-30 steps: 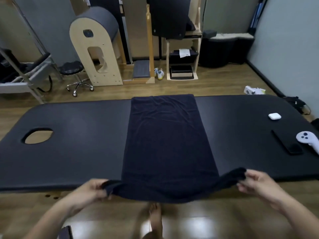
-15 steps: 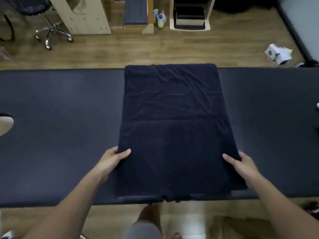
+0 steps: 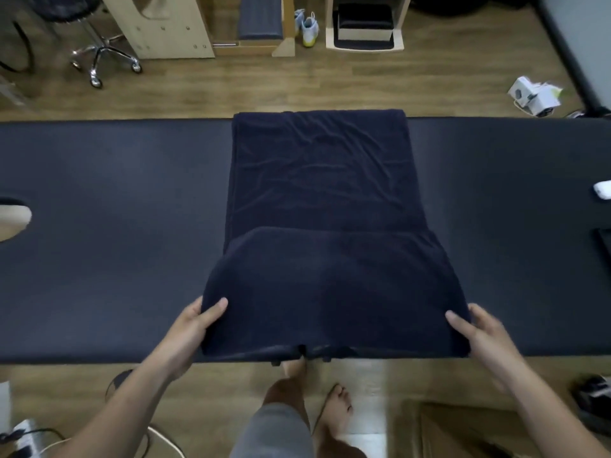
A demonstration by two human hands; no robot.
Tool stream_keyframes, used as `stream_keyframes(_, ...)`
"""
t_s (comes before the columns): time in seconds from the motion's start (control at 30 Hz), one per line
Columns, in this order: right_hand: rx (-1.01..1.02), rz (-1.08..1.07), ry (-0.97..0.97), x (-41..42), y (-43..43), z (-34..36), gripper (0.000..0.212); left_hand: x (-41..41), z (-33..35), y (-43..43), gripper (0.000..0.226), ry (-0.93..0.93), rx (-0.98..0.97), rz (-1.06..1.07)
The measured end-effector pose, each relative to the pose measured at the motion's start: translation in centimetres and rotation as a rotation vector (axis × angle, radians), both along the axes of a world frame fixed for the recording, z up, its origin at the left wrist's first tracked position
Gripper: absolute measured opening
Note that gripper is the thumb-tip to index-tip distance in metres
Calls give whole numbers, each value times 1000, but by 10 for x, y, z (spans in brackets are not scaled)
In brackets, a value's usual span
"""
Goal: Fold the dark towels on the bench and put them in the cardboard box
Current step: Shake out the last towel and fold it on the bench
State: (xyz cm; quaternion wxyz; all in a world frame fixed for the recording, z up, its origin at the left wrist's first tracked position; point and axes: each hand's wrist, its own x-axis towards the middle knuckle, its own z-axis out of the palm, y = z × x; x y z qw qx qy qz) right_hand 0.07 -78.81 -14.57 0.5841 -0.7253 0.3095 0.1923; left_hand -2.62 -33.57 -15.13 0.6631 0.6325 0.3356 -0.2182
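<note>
A dark navy towel (image 3: pixel 324 200) lies across the middle of the black padded bench (image 3: pixel 115 226). Its near part is folded over and raised off the bench in a rounded hump. My left hand (image 3: pixel 195 322) grips the folded part's near left corner, thumb on top. My right hand (image 3: pixel 479 335) grips the near right corner the same way. The cardboard box (image 3: pixel 463 428) stands on the floor at the lower right, partly cut off by the frame edge.
A face hole (image 3: pixel 13 219) opens in the bench at the left. A white object (image 3: pixel 603 190) and a dark flat item (image 3: pixel 605 239) lie at the bench's right end. Beyond the bench are a wheeled stool (image 3: pixel 102 57), wooden equipment and shoes (image 3: pixel 307 26). My bare feet stand below.
My hands went from resting flat at the folded towel's sides to gripping its near corners. The folded part has lifted off the bench into a hump.
</note>
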Motion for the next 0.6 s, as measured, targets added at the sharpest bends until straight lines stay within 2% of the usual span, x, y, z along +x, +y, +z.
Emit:
stream_keyframes(0.1, 26, 97, 136, -39, -4, -22, 28, -39, -20, -5, 20, 127, 53, -126)
stream_keyframes(0.2, 100, 91, 136, -53, -17, -23, 50, -60, -22, -4, 20, 53, 94, -23)
stream_keyframes(0.33, 36, 105, 100, -61, -19, -18, 21, -80, -14, -12, 27, -1, 112, 5)
stream_keyframes(0.4, -36, 159, 100, -65, -16, -23, 9, -86, -19, -18, 21, 13, 106, -18)
stream_keyframes(0.5, -81, 172, 105, -68, -13, -31, 3, -85, -28, -19, 18, 32, 181, -2)
stream_keyframes(0.6, -107, 129, 125, -71, -14, -36, 8, -83, -35, -15, 14, 86, 238, 3)
